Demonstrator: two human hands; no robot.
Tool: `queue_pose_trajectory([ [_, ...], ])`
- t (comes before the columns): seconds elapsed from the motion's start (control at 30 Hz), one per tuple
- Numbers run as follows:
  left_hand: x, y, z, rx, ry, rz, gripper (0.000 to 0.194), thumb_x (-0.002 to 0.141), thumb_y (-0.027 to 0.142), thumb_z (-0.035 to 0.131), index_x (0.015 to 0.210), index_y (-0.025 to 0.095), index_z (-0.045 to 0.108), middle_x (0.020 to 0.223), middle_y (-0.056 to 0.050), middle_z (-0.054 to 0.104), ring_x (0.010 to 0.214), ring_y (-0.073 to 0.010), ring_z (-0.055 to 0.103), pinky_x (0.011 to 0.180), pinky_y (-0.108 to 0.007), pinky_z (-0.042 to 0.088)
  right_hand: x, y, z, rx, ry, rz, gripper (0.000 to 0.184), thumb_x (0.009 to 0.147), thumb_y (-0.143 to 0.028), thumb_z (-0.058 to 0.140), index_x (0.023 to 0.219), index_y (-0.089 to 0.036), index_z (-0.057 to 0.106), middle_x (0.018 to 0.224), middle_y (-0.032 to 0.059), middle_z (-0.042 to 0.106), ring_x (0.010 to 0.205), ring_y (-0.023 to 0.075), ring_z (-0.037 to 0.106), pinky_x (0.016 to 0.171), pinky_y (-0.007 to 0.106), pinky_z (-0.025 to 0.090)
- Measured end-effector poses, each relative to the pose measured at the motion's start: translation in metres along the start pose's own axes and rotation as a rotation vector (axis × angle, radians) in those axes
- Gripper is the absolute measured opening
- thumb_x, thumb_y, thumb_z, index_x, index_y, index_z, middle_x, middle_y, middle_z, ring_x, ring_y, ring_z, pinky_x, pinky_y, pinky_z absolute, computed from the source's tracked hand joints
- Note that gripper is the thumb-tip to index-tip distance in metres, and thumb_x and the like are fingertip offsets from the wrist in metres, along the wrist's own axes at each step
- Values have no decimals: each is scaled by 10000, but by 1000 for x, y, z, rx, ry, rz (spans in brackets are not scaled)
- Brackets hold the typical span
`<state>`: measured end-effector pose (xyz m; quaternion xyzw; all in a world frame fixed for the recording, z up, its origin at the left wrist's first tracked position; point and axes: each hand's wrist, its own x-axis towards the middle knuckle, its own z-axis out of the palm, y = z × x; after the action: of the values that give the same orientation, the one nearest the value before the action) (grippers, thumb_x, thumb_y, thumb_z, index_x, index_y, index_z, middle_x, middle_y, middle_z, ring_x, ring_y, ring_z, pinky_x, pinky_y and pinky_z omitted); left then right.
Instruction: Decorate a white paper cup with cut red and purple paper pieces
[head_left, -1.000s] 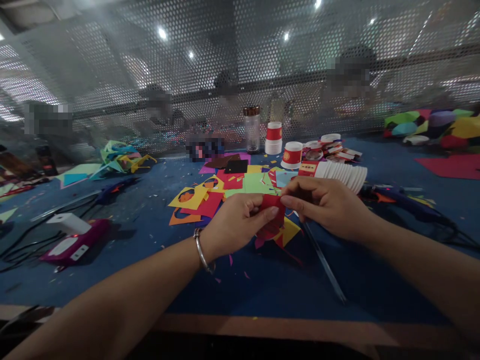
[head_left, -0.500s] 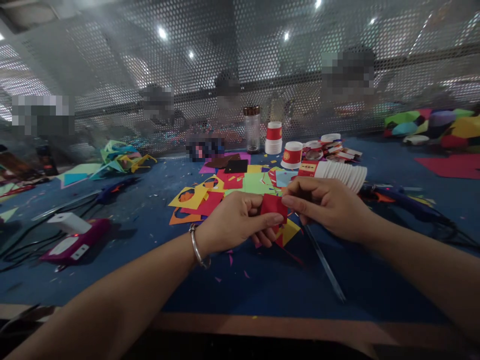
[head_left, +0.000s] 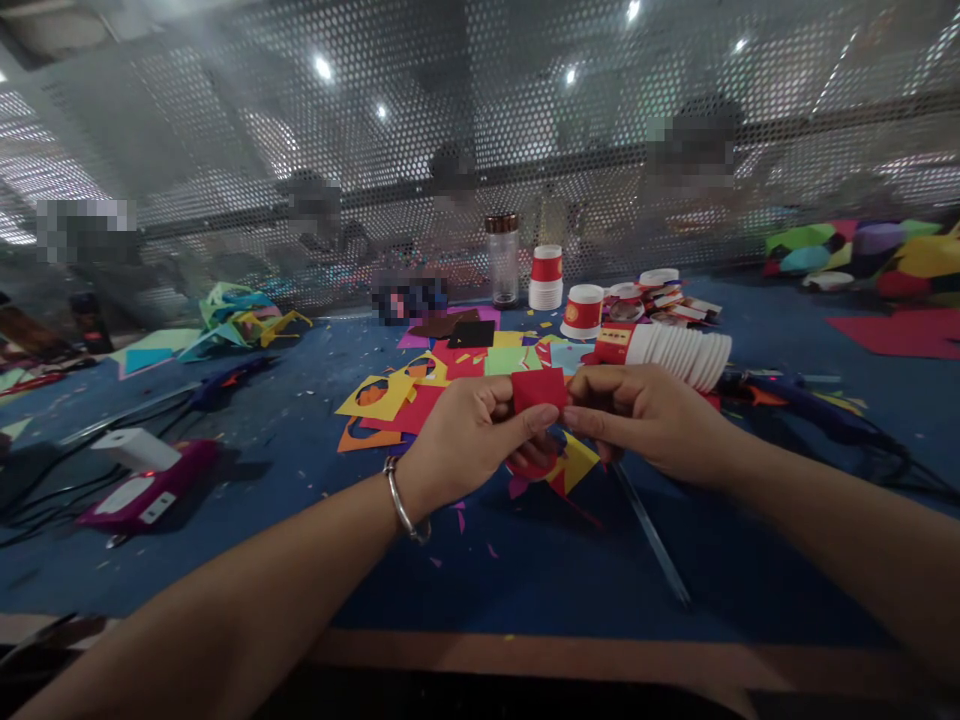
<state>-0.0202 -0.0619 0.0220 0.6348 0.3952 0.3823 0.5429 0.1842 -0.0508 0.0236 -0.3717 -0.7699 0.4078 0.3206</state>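
Two hands meet over the blue tabletop (head_left: 285,575), holding a red paper piece (head_left: 537,388) between them. Thumb and fingers of the left hand (head_left: 466,440) pinch it from its 9 o'clock side; the right hand (head_left: 656,415) nips its lower corner near 4 o'clock with thumb and fingertips. Around that paper, a yellow sheet (head_left: 394,400) with a cut-out hole lies toward 9 o'clock, a red-and-white cup (head_left: 582,312) sits upside down at 1, and a toppled stack of cups (head_left: 675,352) stretches past the right hand toward 2 — while a clear stick (head_left: 652,540) points out to 5 o'clock.
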Motion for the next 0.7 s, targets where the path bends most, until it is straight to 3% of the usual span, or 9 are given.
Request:
queue_pose_trajectory([
  [0.1, 0, -1, -1, 21, -53, 23, 94, 900, 217, 693, 868, 128, 692, 701, -28, 760, 574, -114, 727, 534, -176, 578, 0, -2, 0, -14, 11, -31, 361, 856, -494, 737, 711, -213, 563, 545, -57, 536, 456, 100, 508, 450, 242, 369],
  [0.27, -2, -4, 0, 40, -44, 59, 104, 901, 247, 684, 912, 144, 682, 717, -21, 753, 595, -122, 731, 563, -201, 591, 0, -3, 0, -41, 14, -36, 358, 848, -504, 732, 704, -216, 573, 551, -56, 515, 469, 102, 482, 439, 246, 346],
  [0.37, -4, -4, 0, 96, -45, 71, 144, 898, 277, 691, 828, 164, 637, 621, 11, 700, 494, -107, 672, 492, -191, 547, 0, -3, 0, -83, 39, -28, 402, 837, -523, 721, 657, -226, 520, 556, -53, 496, 480, 103, 470, 443, 251, 337],
  [0.53, -4, -4, -7, 308, -26, 118, 390, 885, 408, 714, 618, 187, 536, 469, 46, 577, 375, -72, 516, 385, -165, 371, -1, -4, -2, -93, 45, -15, 414, 824, -505, 715, 633, -231, 469, 542, -60, 452, 465, 98, 447, 440, 251, 313],
  [0.7, 2, -7, -10, 334, 24, 286, 262, 886, 411, 715, 820, 158, 710, 726, -7, 710, 607, -94, 608, 565, -192, 488, 0, -2, -2, -72, -22, 27, 378, 818, -480, 708, 643, -228, 486, 545, -65, 456, 461, 93, 452, 434, 242, 320],
])
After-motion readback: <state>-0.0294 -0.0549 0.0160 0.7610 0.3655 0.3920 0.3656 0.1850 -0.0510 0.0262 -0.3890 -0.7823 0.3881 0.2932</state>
